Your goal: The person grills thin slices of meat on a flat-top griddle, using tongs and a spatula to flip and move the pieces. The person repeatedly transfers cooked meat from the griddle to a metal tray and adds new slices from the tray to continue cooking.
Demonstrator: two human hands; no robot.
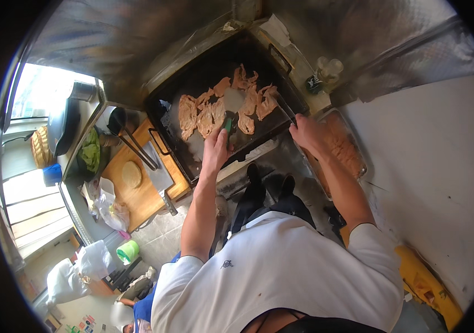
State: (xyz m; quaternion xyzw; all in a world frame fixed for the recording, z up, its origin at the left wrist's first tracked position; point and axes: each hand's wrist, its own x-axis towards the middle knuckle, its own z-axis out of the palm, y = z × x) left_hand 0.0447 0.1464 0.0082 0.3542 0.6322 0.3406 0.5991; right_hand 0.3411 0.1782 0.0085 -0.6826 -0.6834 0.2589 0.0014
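My left hand is closed round the green handle of a scraper, whose pale broad blade lies among flat pieces of meat. The meat is spread over a large black griddle with raised sides and side handles. Over the griddle's right side, my right hand grips a thin metal utensil; its far end reaches toward the rightmost pieces of meat, and its kind cannot be made out. Beneath my right forearm stands a metal tray of raw-looking orange-pink meat, partly hidden by the arm.
At left, a wooden board bears a cleaver, metal tongs and a round flatbread. Behind it is a bowl of green leaves. Clear jars stand past the griddle's right corner. Another person is at lower left.
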